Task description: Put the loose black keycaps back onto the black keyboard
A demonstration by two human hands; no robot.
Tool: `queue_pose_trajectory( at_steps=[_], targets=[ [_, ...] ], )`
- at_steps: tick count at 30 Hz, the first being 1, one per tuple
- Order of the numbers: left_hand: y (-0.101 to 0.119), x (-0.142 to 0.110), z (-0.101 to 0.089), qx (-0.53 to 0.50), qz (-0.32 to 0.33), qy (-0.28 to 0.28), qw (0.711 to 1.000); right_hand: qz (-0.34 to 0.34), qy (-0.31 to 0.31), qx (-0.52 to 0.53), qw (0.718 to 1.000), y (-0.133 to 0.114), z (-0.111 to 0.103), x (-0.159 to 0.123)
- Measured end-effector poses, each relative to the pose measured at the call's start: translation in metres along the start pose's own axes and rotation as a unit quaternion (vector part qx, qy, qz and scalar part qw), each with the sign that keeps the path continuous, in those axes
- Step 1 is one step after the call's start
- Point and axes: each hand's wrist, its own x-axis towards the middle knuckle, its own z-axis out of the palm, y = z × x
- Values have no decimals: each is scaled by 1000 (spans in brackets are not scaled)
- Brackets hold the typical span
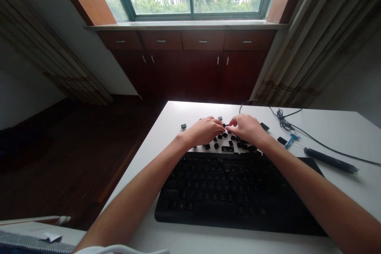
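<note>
Can't actually read any text from here, tbh. The wide black plastic keyboard point(220, 206), just on the person's side of their bare left hand point(208, 128) and right hand point(246, 127), has faint pale key markings point(214, 197), too tiny to make out. Same with the little black keycaps point(207, 147) around both hands.

Stretched forward with both arms bare, entering from the lower left with the left forearm point(139, 190) and from the lower right with the right forearm point(312, 184). Bent inward at the left wrist point(182, 139), with the left hand point(206, 130) back upward and its fingers point(218, 127) curved down. Held opposite, with the right hand point(246, 127) also turned inward, thumb point(232, 129) and index finger point(233, 120) curved toward each other like for a small pinch. Very near to each other at the fingertips, too small for telling any contact or grip.
</note>
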Motion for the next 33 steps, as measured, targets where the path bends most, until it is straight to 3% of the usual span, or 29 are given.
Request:
queue_pose_trajectory(
  at_steps=[8,15,18,21,25,33],
  targets=[
    [0,2,0,-10,-4,3,1000,51,-55,34,997,-8,-1,10],
    [4,0,-15,-17,-8,4,1000,45,-36,172,983,0,-4,4],
    [8,-4,-31,-18,-20,28,999,1,-25,286,958,8,-15,-10],
    [17,-6,-45,-58,-33,80,995,-35,-46,402,914,17,-24,-24],
    [32,-4,-50,-126,-13,112,986,-46,-65,497,864,22,-28,-33],
    [45,2,-43,-170,-17,189,967,-34,-84,553,828,19,-39,-45]
  ],
)
